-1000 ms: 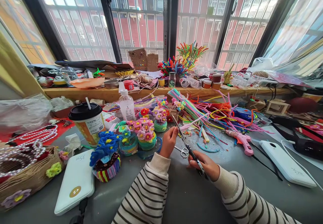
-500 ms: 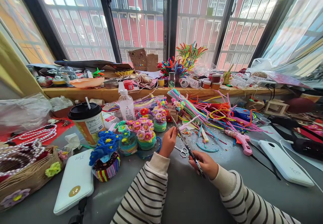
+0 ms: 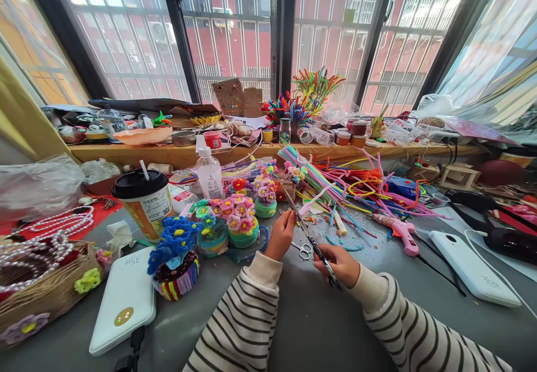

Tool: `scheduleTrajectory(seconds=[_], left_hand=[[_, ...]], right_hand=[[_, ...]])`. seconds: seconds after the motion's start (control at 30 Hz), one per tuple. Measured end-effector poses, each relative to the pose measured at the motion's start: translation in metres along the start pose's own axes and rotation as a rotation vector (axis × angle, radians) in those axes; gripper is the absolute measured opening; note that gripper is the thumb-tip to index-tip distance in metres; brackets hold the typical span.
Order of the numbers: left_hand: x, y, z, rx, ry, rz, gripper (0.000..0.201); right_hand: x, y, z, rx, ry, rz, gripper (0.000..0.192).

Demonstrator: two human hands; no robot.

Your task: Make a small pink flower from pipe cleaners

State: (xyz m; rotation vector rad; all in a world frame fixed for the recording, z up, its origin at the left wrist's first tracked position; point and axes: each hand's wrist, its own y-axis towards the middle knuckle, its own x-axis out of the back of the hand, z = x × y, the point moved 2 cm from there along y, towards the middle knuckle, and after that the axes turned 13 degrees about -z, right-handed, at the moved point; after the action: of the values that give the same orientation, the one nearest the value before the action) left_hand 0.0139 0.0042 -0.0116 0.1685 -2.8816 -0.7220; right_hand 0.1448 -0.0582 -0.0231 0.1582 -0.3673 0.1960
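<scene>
Head view looks down on two hands in striped sleeves working close together over a grey worktop (image 3: pixel 310 327). Her right hand (image 3: pixel 342 264) is closed around the handles of a long pair of scissors (image 3: pixel 305 231), whose blades run up and away to the left, tips reaching toward the flower pots. Her left hand (image 3: pixel 282 234) is curled shut beside the blades, fingers pinched as if on something small, though what it grips is too tiny to make out. Just between the two hands lies a small second pair of scissors (image 3: pixel 302 249), flat on the worktop among bright crumbs of trimmings.

Left of the left hand stand little pots of pink flowers (image 3: pixel 240 221) and a blue flower pot (image 3: pixel 176 257). Beyond the blades a heap of coloured pipe cleaners (image 3: pixel 348 184) spreads out, with a pink glue gun (image 3: pixel 397 231) at its near edge. Farther left sit a lidded paper cup (image 3: pixel 145 201) and a white power bank (image 3: pixel 125 299).
</scene>
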Motion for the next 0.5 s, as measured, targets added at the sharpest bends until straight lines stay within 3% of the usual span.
scheduleTrajectory(seconds=[0.3, 0.5], left_hand=[[-0.0007, 0.0014, -0.0005, -0.008, 0.008, 0.031, 0.029], [-0.0011, -0.0010, -0.0033, 0.002, 0.031, 0.038, 0.029]], right_hand=[[0.0014, -0.0006, -0.0009, -0.002, 0.101, 0.021, 0.036], [0.0046, 0.0030, 0.0017, 0.039, -0.008, 0.017, 0.030]])
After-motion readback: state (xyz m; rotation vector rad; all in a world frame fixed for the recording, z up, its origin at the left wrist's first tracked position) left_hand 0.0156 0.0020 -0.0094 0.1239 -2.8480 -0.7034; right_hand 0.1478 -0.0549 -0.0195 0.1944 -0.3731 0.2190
